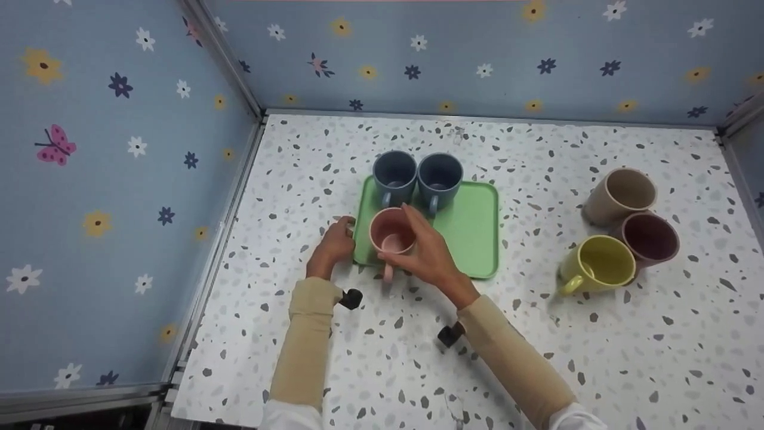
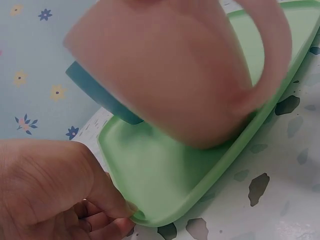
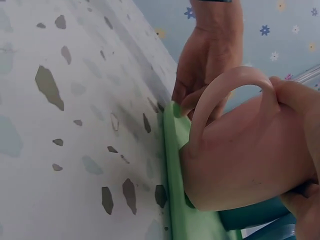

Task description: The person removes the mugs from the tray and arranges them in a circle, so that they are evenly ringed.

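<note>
My right hand (image 1: 427,251) grips a pink mug (image 3: 245,155) near its rim, thumb on one side and fingers on the other. The mug is over the front left part of a green tray (image 1: 471,233), its handle towards me; whether its base touches the tray I cannot tell. With my left hand (image 1: 337,242) I pinch the tray's left edge, thumb (image 2: 117,197) over the rim near a corner. Two blue mugs, a left one (image 1: 395,176) and a right one (image 1: 440,179), stand side by side on the tray's back part, handles towards me.
To the right on the speckled table (image 1: 537,382) a beige mug (image 1: 603,200), a dark purple mug (image 1: 653,239) and a yellow mug (image 1: 597,266) stand close together. Flower-patterned panels (image 1: 453,54) border the table at the back and left.
</note>
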`<state>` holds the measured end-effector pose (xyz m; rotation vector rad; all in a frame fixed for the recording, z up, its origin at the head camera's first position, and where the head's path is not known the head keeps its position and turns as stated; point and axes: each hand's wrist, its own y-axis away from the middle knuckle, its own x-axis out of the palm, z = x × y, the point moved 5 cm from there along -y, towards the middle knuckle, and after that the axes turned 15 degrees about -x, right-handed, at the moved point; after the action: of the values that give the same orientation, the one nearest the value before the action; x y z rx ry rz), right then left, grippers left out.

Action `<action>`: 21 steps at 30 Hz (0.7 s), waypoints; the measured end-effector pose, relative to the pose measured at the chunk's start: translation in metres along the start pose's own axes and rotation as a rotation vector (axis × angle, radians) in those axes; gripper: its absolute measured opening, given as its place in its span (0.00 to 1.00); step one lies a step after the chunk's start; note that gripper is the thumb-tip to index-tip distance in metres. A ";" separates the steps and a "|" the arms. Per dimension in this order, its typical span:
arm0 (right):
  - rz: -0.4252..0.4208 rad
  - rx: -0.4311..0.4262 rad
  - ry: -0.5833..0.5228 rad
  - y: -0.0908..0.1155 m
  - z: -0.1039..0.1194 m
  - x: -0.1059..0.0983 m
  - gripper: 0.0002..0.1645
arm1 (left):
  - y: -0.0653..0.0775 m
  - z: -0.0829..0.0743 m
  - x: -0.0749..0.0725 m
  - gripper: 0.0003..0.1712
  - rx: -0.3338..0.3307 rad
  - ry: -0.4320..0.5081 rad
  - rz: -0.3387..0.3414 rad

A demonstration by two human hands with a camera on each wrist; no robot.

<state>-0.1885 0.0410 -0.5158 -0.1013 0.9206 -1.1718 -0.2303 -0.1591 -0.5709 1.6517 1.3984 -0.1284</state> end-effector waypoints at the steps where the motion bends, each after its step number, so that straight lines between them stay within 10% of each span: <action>1: -0.010 0.001 0.000 0.001 0.002 -0.003 0.60 | 0.000 0.000 0.000 0.33 0.008 -0.005 -0.006; 21: -0.195 -0.019 0.117 0.009 0.018 -0.061 0.58 | -0.003 0.001 0.002 0.34 -0.018 -0.002 -0.003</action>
<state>-0.1753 0.0880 -0.4743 -0.1418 1.0426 -1.3603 -0.2313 -0.1588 -0.5741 1.6340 1.3963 -0.1187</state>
